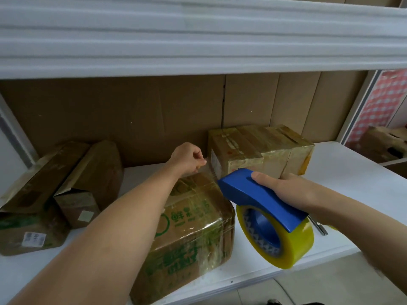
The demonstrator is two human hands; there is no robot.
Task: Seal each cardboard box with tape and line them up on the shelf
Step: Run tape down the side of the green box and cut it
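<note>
— Left hand (187,158)?
— Reaching over the green-printed box (189,234), fingers curled, pinching the free end of the clear tape strip (211,170) above the box's far edge.
— And the right hand (284,189)?
— Wrapped round the blue tape dispenser (257,197), thumb on top, held just right of the same box. Yellowish tape roll (277,236) seated in it, hanging past the shelf's front edge.
— Strip between the two?
— Stretched from the dispenser's nose up to the pinching fingers, thin and hard to make out.
— Where's the box?
— On the white shelf (352,194), near the front, tilted, glossy with tape.
— Others?
— Heavily taped box (262,148) at the back right, against the cardboard backing (132,115). Two more boxes (59,190) leaning together at the left, one flap loose.
</note>
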